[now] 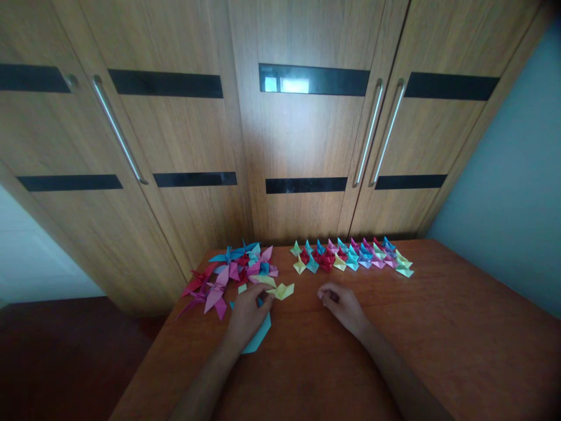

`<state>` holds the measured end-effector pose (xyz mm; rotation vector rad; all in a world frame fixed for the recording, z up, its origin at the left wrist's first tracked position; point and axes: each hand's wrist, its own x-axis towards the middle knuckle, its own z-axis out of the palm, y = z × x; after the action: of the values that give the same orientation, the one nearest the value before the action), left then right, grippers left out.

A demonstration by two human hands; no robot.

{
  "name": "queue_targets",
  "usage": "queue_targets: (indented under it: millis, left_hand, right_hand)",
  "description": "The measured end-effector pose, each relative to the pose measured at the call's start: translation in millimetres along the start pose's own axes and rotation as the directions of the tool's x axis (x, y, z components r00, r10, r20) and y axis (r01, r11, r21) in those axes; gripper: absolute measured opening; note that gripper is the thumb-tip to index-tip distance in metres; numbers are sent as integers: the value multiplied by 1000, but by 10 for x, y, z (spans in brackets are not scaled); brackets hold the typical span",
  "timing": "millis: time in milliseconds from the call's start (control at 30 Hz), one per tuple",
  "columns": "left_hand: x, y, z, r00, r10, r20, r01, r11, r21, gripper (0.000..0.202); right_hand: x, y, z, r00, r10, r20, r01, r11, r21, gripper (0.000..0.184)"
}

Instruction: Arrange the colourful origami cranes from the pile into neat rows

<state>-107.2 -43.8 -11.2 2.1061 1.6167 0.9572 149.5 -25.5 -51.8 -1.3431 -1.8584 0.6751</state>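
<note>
My left hand [248,313] rests on the wooden table [438,327], fingers pinched at the edge of a yellow folded paper figure [281,290]. Under that hand lies a flat blue sheet of paper [260,336]. My right hand [344,304] lies on the table to the right, fingers curled loosely with nothing seen in them. Beyond the left hand is a loose heap of folded paper cranes [232,269] in pink, red, blue and purple. Beyond the right hand, several small folded paper pieces [350,257] in mixed colours stand in rows.
A wooden wardrobe [280,134] with long metal handles and dark glass strips stands right behind the table. A pale blue wall [517,193] is at the right. The table's left edge drops to a dark floor [65,356].
</note>
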Motion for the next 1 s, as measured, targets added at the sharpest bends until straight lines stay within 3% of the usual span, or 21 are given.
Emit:
queue_targets:
  millis: [100,167,400,733,1000]
  left_hand:
    - [-102,176,50,996,58,68,-54,996,-64,16]
    - [-166,280,101,992,80,96,-73,994,-82,16]
    - [-253,441,208,982,125,140,-98,978,-183,17]
    - [-234,392,223,996,-10,84,30,970,-241,16]
    - [-254,373,271,995,36,96,-11,967,-253,16]
  right_hand:
    - [-63,-72,-32,994,-21,108,-9,963,268,27]
    - [-93,-137,-49,987,-34,157,-20,944,330,32]
    - [-139,-308,-26,976,-40,215,-35,942,335,18]
    - [-136,-250,0,970,10,244,-124,882,455,26]
    - [-115,-254,-63,967,-43,251,-67,909,412,25]
